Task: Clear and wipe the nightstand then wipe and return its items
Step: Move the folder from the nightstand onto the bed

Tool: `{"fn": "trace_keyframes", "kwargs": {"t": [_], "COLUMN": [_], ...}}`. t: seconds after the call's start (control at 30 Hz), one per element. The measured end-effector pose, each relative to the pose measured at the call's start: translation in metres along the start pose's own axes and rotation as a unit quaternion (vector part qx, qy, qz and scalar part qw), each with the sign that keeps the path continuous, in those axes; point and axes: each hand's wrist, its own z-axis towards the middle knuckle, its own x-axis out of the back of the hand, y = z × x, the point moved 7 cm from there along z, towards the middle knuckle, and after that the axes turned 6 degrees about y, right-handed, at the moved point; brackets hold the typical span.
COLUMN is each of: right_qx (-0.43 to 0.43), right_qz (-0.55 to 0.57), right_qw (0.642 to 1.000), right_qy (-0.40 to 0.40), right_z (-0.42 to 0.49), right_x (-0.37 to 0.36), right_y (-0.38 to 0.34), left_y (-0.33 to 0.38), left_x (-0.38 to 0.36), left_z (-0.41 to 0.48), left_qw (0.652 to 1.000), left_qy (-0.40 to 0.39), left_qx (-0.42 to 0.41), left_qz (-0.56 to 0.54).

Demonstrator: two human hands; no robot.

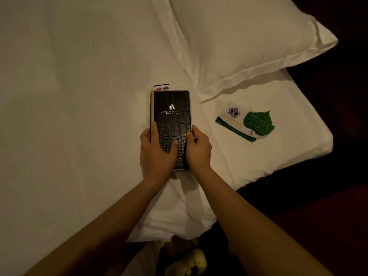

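On the white bed (pixel 79 116) lies a black crocodile-textured folder (pixel 171 114) with a crown logo; left hand (pixel 156 154) and right hand (pixel 198 149) clasp its near end, fingers curled around both edges.

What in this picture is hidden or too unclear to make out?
Head view only:
- Nightstand: not in the frame, so its state cannot be judged.
- Black folder: near end covered by the left hand and right hand.
- White item with red and grey marks: mostly under the folder.
- Leaf card: print too small to read.
- Pale object on the floor: dim, cut off by the bottom edge.
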Motion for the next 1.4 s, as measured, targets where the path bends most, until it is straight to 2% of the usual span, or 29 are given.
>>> {"fn": "trace_keyframes", "kwargs": {"t": [0.23,0.43,0.6,0.8,1.1,1.4], "right_qx": [-0.024,0.011,-0.01,-0.072,-0.114,-0.201], "right_qz": [0.002,-0.099,-0.135,-0.122,-0.097,-0.111], "right_qw": [1.0,0.995,0.991,0.986,0.968,0.926], "right_qy": [0.002,-0.01,0.017,0.087,0.202,0.301], "right_z": [0.022,0.031,0.031,0.032,-0.016,-0.107], "right_x": [-0.027,-0.024,0.013,0.088,0.204,0.318], "right_y": [-0.005,-0.002,0.008,0.038,0.102,0.182], "left_y": [-0.004,0.003,0.043,0.091,0.127,0.172], "left_x": [0.008,-0.003,-0.005,-0.053,-0.125,-0.194], "left_z": [0.04,0.048,0.042,0.007,-0.091,-0.225], "left_qw": [0.999,0.994,0.988,0.971,0.923,0.825], "left_qy": [-0.033,-0.073,-0.079,-0.155,-0.267,-0.401], "left_qx": [-0.003,-0.023,-0.113,-0.179,-0.273,-0.391], "left_qz": [0.019,0.072,0.073,0.041,0.044,0.069]}}
